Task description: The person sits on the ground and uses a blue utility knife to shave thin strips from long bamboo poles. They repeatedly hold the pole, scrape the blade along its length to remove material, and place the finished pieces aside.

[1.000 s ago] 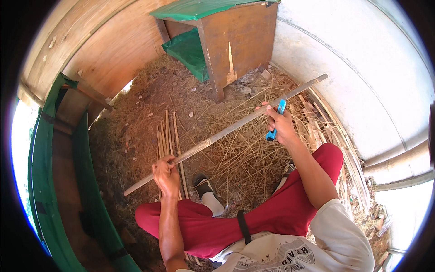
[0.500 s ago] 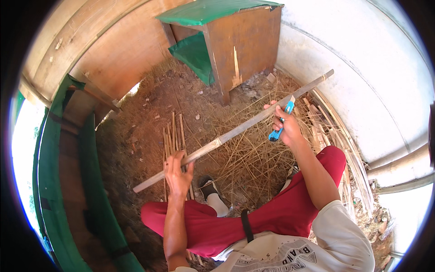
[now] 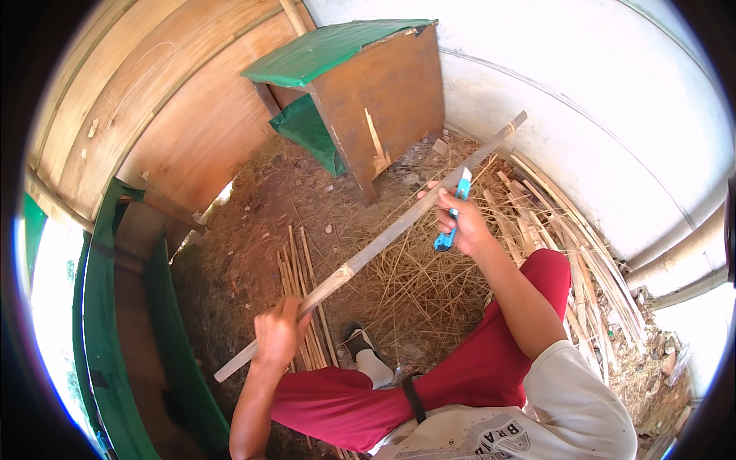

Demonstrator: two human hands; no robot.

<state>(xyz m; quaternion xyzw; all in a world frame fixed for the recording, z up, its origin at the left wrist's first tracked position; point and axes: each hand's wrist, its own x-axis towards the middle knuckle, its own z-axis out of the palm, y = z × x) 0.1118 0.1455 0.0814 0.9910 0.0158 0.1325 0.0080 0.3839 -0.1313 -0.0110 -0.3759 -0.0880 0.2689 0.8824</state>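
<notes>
A long split bamboo slat (image 3: 383, 239), greyish with a pale joint near its middle, slants across in front of me from low left to upper right. My left hand (image 3: 279, 334) is wrapped round its lower part. Further up, my right hand (image 3: 458, 218) holds a light-blue utility knife (image 3: 454, 211) and has its fingers against the slat as well. The knife's tip points up, beside the slat's edge. Part of the right fingers is hidden behind the bamboo.
Thin bamboo strips (image 3: 295, 261) lie by my left knee. Loose shavings (image 3: 422, 284) cover the ground ahead, with longer split pieces (image 3: 575, 268) along the white wall (image 3: 583, 123). A wooden cabinet (image 3: 383, 92) with green covering stands beyond; a green-covered bench (image 3: 103, 322) is at left.
The slat has shifted left and tilted more steeply, its lower end dropping. My left hand has moved down and left with it; my right hand and the knife have shifted left and slightly down.
</notes>
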